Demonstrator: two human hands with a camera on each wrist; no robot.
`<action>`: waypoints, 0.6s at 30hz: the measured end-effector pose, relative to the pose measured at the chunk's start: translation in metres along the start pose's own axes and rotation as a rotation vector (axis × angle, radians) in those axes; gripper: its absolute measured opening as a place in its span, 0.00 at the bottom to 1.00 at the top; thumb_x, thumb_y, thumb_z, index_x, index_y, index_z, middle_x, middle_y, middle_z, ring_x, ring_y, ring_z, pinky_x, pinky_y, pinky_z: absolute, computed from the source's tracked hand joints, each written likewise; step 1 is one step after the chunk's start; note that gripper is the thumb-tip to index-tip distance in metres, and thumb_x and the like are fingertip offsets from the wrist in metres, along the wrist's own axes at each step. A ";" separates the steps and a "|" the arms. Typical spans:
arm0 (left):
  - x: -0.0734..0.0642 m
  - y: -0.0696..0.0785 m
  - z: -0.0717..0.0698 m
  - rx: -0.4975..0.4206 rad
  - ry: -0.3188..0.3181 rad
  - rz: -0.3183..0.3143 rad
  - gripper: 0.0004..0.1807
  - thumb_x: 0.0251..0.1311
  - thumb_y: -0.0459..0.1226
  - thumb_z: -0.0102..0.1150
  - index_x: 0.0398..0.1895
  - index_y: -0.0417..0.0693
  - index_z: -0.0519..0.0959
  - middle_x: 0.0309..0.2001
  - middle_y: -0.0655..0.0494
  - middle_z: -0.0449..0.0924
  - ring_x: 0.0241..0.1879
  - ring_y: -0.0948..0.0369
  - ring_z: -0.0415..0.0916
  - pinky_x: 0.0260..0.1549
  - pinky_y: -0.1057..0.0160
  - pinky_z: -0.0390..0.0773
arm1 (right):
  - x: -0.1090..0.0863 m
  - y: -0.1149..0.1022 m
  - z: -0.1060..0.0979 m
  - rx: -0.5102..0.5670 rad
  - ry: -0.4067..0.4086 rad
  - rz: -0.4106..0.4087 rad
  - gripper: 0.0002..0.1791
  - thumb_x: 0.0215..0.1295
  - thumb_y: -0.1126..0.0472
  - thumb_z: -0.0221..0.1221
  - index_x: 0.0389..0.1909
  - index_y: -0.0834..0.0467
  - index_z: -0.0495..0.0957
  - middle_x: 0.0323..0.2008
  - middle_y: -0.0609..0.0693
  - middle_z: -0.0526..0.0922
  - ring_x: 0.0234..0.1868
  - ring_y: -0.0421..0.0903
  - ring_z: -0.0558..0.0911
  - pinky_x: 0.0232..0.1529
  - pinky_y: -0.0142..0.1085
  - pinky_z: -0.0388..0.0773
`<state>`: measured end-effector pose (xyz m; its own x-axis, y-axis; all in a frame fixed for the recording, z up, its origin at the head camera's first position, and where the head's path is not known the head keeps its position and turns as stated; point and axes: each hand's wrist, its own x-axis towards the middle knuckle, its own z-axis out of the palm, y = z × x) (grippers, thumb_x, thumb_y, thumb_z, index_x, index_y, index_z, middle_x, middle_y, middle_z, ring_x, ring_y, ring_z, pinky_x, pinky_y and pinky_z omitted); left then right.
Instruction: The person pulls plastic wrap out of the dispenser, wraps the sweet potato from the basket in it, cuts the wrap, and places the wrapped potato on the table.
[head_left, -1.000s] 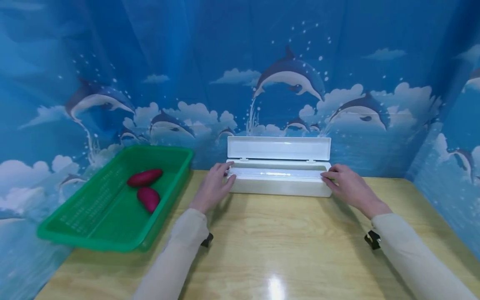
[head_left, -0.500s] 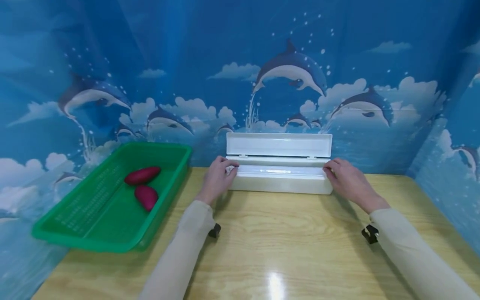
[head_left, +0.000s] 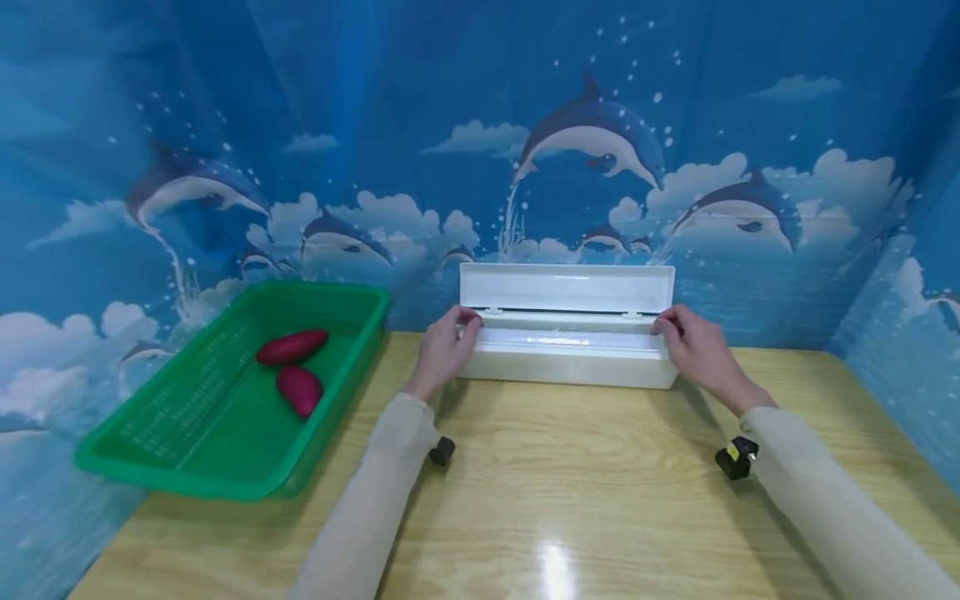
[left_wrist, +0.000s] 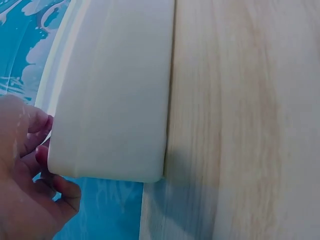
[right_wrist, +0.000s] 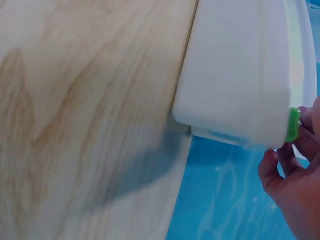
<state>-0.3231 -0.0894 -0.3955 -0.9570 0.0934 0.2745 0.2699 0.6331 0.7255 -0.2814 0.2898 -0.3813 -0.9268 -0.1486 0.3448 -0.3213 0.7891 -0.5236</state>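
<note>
A long white cling film box stands at the back of the table, its lid raised. Shiny clear cling film lies along its open top. At the box's left end my left hand pinches the film's edge between thumb and curled fingers. My right hand does likewise at the right end. In the right wrist view a small green piece sits at the box corner, against the right fingertips. Both wrist views show the box's smooth front; the film between the fingertips is hard to make out there.
A green plastic basket stands on the left, holding two purple-red sweet potatoes. Behind the wooden table hangs a blue dolphin-print backdrop, close behind the box. It also covers the right side.
Thumb and fingers of both hands have come together at the box ends, where the left hand was spread earlier. The view has shifted slightly. Box and basket stay put.
</note>
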 end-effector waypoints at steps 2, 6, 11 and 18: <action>0.000 -0.002 -0.001 -0.025 -0.016 -0.011 0.14 0.77 0.46 0.49 0.53 0.49 0.78 0.55 0.50 0.83 0.52 0.53 0.78 0.51 0.52 0.79 | 0.000 0.001 0.000 0.037 -0.022 0.020 0.19 0.84 0.55 0.40 0.52 0.65 0.74 0.46 0.63 0.85 0.40 0.52 0.79 0.31 0.35 0.70; 0.001 -0.002 -0.003 -0.066 -0.042 -0.023 0.13 0.76 0.45 0.50 0.54 0.50 0.78 0.56 0.50 0.81 0.51 0.54 0.75 0.49 0.55 0.76 | 0.000 0.003 -0.003 0.064 -0.071 0.057 0.23 0.82 0.48 0.46 0.59 0.63 0.73 0.49 0.62 0.84 0.44 0.53 0.79 0.31 0.34 0.73; 0.002 -0.001 -0.007 -0.084 -0.043 -0.016 0.12 0.70 0.40 0.57 0.54 0.50 0.78 0.54 0.51 0.82 0.46 0.54 0.74 0.44 0.58 0.74 | 0.004 0.007 -0.005 0.067 -0.096 0.099 0.30 0.76 0.46 0.55 0.67 0.63 0.72 0.50 0.62 0.83 0.45 0.52 0.79 0.32 0.33 0.75; 0.006 -0.003 -0.002 -0.085 0.007 -0.022 0.12 0.72 0.43 0.60 0.51 0.47 0.81 0.51 0.49 0.85 0.51 0.53 0.78 0.49 0.55 0.76 | 0.004 0.012 0.000 0.148 -0.045 0.221 0.27 0.77 0.43 0.54 0.60 0.61 0.81 0.51 0.62 0.85 0.41 0.37 0.77 0.33 0.30 0.74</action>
<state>-0.3291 -0.0922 -0.3953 -0.9622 0.0745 0.2619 0.2569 0.5674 0.7823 -0.2891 0.2984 -0.3856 -0.9843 -0.0108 0.1763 -0.1317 0.7101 -0.6916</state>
